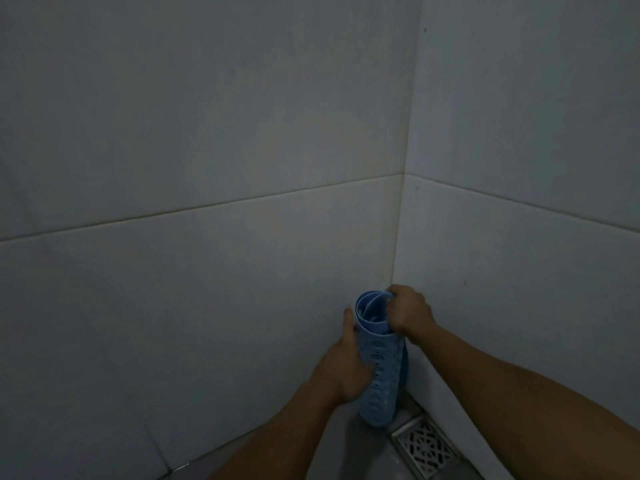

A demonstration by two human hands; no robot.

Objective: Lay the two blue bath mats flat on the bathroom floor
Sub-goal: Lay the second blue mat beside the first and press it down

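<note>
I'm gripping the rolled blue bath mats w/ both hands; the roll is standing upright in the wall corner, just beside the floor drain, on the side nearer the corner. My left hand is wrapping round the roll's side, thumb lying along its upper part, fingers curling behind where I can't see them. My right hand is clamping on the roll's top rim, fingers hooking over the edge into the open end.

Step in hand, as I'm reading it: picking the roll up out of the corner; nothing is laid flat yet. Next move is probably calling for lifting it away from the drain, bringing it over open floor, then unrolling & separating the layers. Can't tell for sure if it's two mats or one coiled on itself; I'm seeing several spiral layers at the top.

Mat is looking like light blue rubbery stuff, punched w/ rows of oval holes, wound fairly tight, likely springy & wanting to curl back.
</note>
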